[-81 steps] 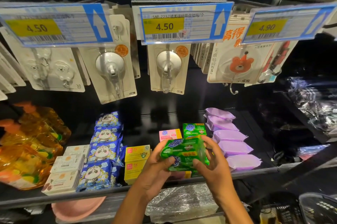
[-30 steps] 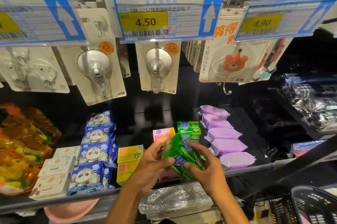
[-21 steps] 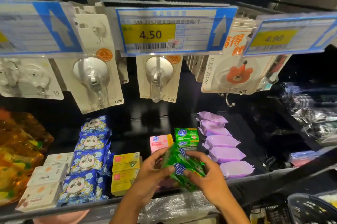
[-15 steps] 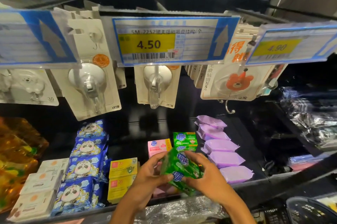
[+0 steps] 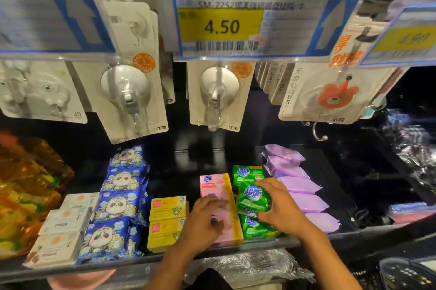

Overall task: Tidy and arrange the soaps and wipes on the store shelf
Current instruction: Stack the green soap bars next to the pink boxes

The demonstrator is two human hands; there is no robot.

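My right hand curls its fingers round the green soap pack, which reads 超能 in white on blue. The pack sits in the green row on the shelf. It is on top of a second green pack at the front, with a third just behind. My left hand lies on the pink soap box, also marked 超能. The fingers are blurred, so I cannot tell whether they grip or only rest. Purple wipe packs run in a line just to the right, and yellow boxes and blue panda packs lie to the left.

Overhead, the middle price tag reads 4.50 under SM-2252, and the right tag reads 4.90. The bear hook card says 无痕粘钩 and 5.

Half a second ago both hands held the green pack in the air before the shelf. Now the left hand has let go and the pack is down in its row.
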